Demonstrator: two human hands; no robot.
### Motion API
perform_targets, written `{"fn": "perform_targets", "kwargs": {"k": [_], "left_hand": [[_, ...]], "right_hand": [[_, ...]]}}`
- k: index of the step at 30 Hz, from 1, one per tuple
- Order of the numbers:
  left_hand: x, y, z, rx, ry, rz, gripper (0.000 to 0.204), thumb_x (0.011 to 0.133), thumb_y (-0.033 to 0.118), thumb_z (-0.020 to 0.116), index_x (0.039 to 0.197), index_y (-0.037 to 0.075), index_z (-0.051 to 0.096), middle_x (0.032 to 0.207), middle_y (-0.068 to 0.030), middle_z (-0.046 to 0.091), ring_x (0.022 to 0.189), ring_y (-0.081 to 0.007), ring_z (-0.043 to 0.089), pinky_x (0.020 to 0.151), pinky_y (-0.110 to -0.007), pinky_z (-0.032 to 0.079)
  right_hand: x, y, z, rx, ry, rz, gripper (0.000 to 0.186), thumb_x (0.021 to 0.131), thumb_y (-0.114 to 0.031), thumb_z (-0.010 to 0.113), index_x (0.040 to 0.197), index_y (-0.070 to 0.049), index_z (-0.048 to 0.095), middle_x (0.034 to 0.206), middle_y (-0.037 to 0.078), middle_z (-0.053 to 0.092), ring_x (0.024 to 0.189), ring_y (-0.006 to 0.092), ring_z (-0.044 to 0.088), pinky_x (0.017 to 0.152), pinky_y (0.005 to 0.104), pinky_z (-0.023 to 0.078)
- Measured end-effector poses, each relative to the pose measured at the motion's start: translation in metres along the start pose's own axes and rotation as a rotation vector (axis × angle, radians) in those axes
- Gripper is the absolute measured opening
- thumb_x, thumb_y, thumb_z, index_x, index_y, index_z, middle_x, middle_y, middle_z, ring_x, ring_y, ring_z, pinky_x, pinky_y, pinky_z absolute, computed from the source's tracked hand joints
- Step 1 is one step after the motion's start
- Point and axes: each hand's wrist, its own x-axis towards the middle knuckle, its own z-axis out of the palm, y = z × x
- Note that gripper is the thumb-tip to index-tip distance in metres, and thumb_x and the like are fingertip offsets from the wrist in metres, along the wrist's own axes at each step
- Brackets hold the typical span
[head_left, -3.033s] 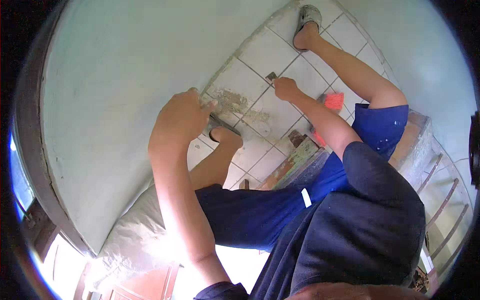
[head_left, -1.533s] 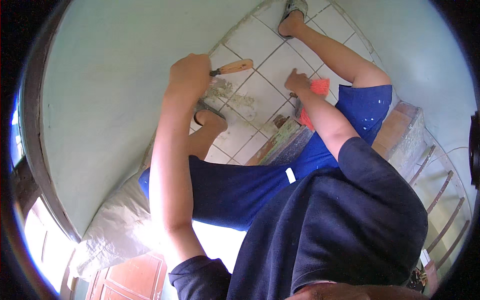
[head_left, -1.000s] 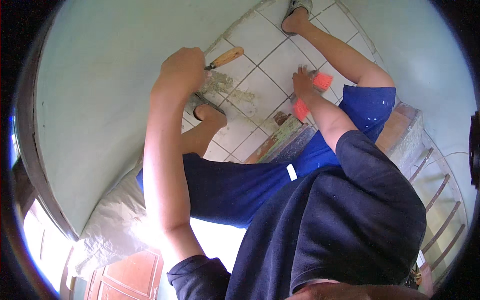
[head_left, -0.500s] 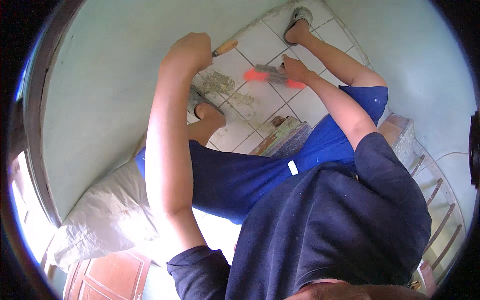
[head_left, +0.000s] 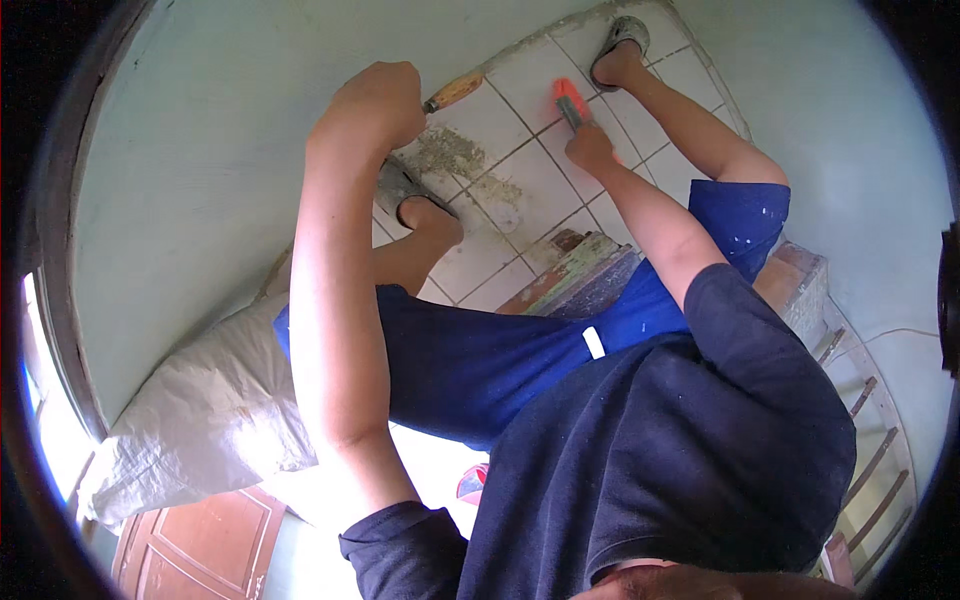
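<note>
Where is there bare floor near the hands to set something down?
Bare white tile shows between the wooden-handled tool in the left hand and the orange-and-grey tool in the right hand, and again between the right forearm and the right leg. It is crowded around the left shoe, with grey residue beside it.

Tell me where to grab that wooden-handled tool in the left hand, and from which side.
Probably best by the wooden handle, coming from the person's right: its rounded end sticks out free on that side, angled slightly away from the body. The left hand covers the part beyond the dark neck, so the tool's other end is hidden.
</note>
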Motion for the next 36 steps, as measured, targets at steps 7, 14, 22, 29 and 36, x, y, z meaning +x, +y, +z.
{"fn": "perform_targets", "kwargs": {"k": [7, 14, 22, 29, 36], "left_hand": [[-0.004, -0.016, 0.001, -0.025, 0.049, -0.037, 0.027, 0.082, 0.006, 0.065, 0.107, -0.001, 0.070, 0.108, -0.0217, 0.070, 0.103, -0.0388, 0.068, 0.082, -0.047, 0.057], [-0.007, -0.019, -0.012, -0.052, 0.055, -0.073, 0.033, 0.082, 0.020, 0.079, 0.103, -0.003, 0.069, 0.094, -0.0215, 0.072, 0.088, -0.0330, 0.071, 0.076, -0.042, 0.056], [-0.017, -0.013, -0.029, 0.008, 0.074, -0.076, 0.029, 0.085, 0.021, 0.078, 0.098, -0.004, 0.070, 0.082, -0.0206, 0.072, 0.073, -0.0277, 0.071, 0.066, -0.042, 0.055], [-0.025, -0.007, -0.026, -0.035, 0.064, -0.062, 0.033, 0.084, 0.025, 0.079, 0.096, -0.004, 0.070, 0.081, -0.0202, 0.072, 0.073, -0.0291, 0.071, 0.069, -0.042, 0.054], [-0.036, -0.024, -0.017, -0.036, 0.088, -0.116, 0.029, 0.085, 0.024, 0.078, 0.087, -0.004, 0.072, 0.071, -0.0180, 0.070, 0.064, -0.0261, 0.067, 0.065, -0.043, 0.053]], "right_hand": [[-0.024, -0.056, 0.062, 0.185, -0.128, 0.039, 0.030, 0.076, -0.019, 0.067, 0.091, 0.006, 0.071, 0.096, 0.026, 0.070, 0.096, 0.0415, 0.069, 0.084, 0.0481, 0.054], [-0.129, -0.161, 0.085, 0.312, -0.449, -0.093, 0.027, 0.077, -0.017, 0.068, 0.090, 0.007, 0.072, 0.097, 0.028, 0.070, 0.096, 0.0389, 0.070, 0.081, 0.0463, 0.056], [-0.211, -0.215, 0.062, 0.445, -0.477, 0.069, 0.050, 0.083, -0.011, 0.058, 0.129, 0.009, 0.052, 0.115, 0.031, 0.064, 0.099, 0.0444, 0.068, 0.087, 0.0491, 0.055], [-0.150, -0.157, -0.005, 0.408, -0.328, 0.134, 0.068, 0.085, -0.014, 0.061, 0.143, 0.005, 0.033, 0.122, 0.029, 0.059, 0.110, 0.0458, 0.062, 0.093, 0.0515, 0.051], [-0.015, -0.057, -0.003, 0.187, -0.042, 0.104, 0.054, 0.084, -0.016, 0.062, 0.131, 0.007, 0.048, 0.110, 0.028, 0.067, 0.105, 0.0398, 0.067, 0.088, 0.0467, 0.055]]}}
